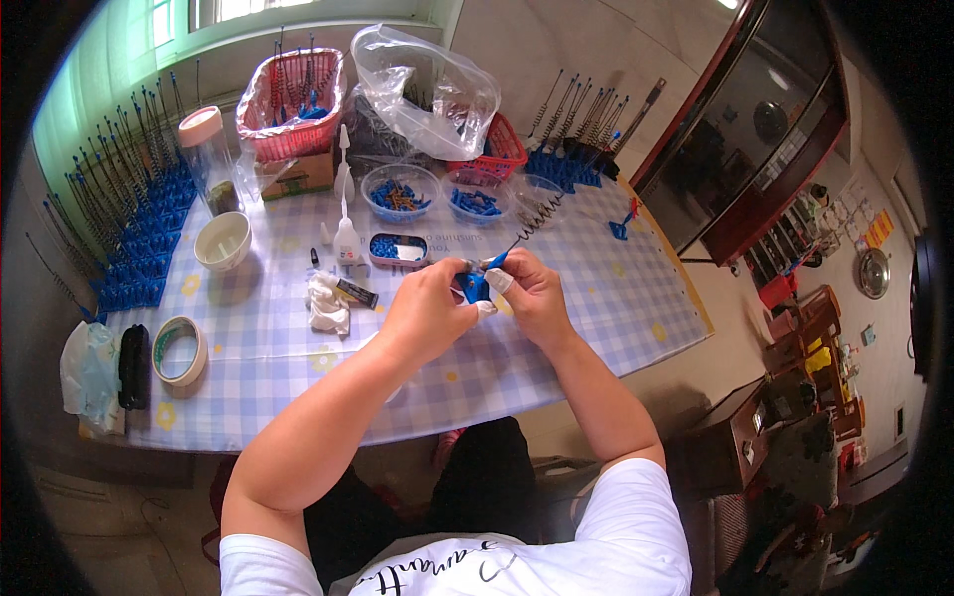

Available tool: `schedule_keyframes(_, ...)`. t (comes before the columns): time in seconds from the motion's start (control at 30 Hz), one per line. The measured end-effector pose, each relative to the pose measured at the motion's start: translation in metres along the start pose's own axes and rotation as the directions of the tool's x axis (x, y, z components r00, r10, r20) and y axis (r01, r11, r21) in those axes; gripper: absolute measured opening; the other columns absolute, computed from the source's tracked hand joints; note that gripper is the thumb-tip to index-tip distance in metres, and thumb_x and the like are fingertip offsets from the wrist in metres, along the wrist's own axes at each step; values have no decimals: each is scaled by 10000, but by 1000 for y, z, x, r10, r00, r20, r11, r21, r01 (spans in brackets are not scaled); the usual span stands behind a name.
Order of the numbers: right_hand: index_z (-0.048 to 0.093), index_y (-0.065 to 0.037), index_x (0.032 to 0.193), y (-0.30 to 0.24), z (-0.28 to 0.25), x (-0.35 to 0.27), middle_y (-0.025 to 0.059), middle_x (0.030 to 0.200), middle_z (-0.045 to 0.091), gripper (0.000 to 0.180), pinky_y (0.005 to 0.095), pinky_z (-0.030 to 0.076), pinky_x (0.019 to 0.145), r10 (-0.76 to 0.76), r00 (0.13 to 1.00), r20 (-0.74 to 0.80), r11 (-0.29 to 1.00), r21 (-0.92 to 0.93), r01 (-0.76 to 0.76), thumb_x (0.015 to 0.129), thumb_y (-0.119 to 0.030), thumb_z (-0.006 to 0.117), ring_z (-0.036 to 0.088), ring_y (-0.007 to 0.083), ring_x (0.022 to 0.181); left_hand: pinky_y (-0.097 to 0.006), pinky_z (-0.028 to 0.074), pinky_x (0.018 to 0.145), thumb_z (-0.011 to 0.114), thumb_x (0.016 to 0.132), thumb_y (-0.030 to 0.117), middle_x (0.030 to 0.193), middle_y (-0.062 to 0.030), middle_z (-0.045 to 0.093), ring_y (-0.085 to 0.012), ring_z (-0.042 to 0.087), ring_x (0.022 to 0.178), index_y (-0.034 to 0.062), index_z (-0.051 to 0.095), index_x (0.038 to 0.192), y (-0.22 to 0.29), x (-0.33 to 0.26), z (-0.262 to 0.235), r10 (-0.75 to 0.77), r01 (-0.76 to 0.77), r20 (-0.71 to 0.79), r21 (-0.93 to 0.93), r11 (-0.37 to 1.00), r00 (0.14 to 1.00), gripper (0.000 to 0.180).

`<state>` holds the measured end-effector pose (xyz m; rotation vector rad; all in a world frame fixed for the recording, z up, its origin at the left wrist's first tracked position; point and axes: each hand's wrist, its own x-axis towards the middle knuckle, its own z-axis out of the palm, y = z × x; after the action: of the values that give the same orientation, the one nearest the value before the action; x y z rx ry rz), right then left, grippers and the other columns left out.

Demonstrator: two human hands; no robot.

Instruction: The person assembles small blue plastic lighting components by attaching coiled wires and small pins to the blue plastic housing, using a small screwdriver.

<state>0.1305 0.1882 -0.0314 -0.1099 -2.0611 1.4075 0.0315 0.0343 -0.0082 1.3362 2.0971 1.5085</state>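
Observation:
Over the near middle of the table, both my hands work close together. My left hand (429,310) is closed on a small blue plastic base (476,289). My right hand (533,298) pinches a blue plastic piece (496,260), from which a dark coiled spring wire (538,221) slants up to the right. White wrapping covers some of my fingertips. Just beyond my hands are an oval tin (382,260) of small blue parts and two clear tubs, one with blue and orange-brown parts (398,195), the other with blue parts (475,202).
Finished-looking spring pieces on blue bases (149,238) crowd the left edge; more (566,169) stand back right. Nearby are a white bowl (223,242), tape roll (180,351), crumpled tissue (328,303), black tube (357,292), white bottle (346,241), and red baskets (288,134).

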Motion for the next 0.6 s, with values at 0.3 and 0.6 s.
schedule_keyframes(0.3, 644, -5, 911, 1, 1, 0, 16, 880, 576, 104, 245, 448, 715, -25, 1000, -3, 1000, 0, 25, 858, -94, 659, 550, 99, 800, -368, 501, 709, 755, 684, 179, 845, -169, 637, -290, 642, 786, -57, 589, 1057, -5, 1, 3, 18, -17, -25, 67, 998, 1000, 471)
schedule_keyframes(0.6, 619, -27, 972, 3, 0, -1, 11, 904, 588, 125, 252, 478, 770, 41, 999, 3, 993, 115, -41, 867, -83, 656, 578, 97, 842, -309, 511, 712, 749, 689, 143, 844, -129, 661, -206, 657, 777, -29, 604, 1013, -7, 1, 4, 32, -27, -38, 122, 992, 999, 394)
